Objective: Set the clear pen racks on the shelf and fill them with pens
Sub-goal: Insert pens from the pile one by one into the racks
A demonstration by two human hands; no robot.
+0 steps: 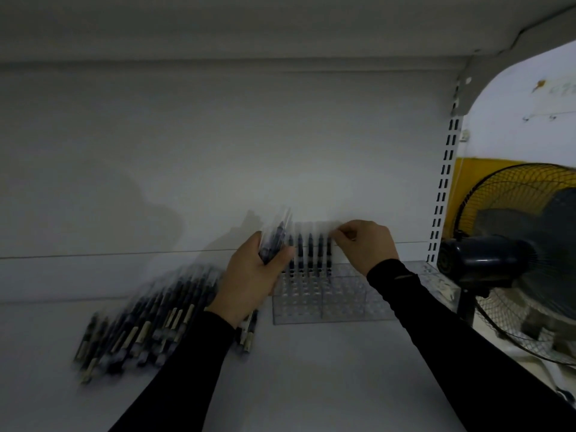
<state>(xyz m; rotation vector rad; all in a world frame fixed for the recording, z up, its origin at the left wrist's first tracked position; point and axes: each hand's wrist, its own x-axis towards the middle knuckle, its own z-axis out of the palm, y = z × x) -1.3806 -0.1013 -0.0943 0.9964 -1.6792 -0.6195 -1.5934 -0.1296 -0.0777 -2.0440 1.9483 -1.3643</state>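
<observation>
The white shelf (311, 369) lies under both hands and carries everything; a black fan (514, 244) stands beyond the right hand, off the shelf's end. A loose heap of pens (140, 316) lies just outside the left hand. The clear pen rack (327, 304) sits between and just beyond the hands, its back row holding a few upright pens (308, 254), the nearer holes bare. The left hand (249, 279) is clamped round a bundle of pens (276, 238); the right hand (364, 244) pinches the top of the pen nearest it in the row, though blur hides the fingertips. The bundle could slip and scatter if the left grip loosens; a tilted pen could miss its hole and knock over its neighbours.
</observation>
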